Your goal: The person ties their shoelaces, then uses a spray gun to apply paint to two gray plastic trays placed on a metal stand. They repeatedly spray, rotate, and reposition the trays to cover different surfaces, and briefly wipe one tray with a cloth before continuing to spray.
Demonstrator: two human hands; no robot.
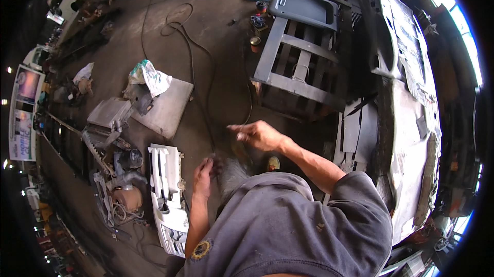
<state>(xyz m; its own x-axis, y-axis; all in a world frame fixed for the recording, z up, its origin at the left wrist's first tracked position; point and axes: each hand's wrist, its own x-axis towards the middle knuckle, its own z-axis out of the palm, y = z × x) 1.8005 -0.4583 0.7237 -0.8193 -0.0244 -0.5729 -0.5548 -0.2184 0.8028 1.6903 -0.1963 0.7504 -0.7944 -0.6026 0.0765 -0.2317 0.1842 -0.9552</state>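
My right hand is held out over the floor in front of my body, its index finger stretched to the left and the other fingers partly curled. I make out nothing in its grip. Lower and to the left, my left hand is raised with its fingers bent. A dark blur beside its fingertips hides whether it holds anything. A thin black cable runs along the floor toward the left hand; whether it touches the fingers cannot be seen.
A white car bumper lies beside my left arm. Left of it are a flat grey panel, a white cloth bag and loose machine parts. A grey metal frame carries a panel. A vehicle body stands at right.
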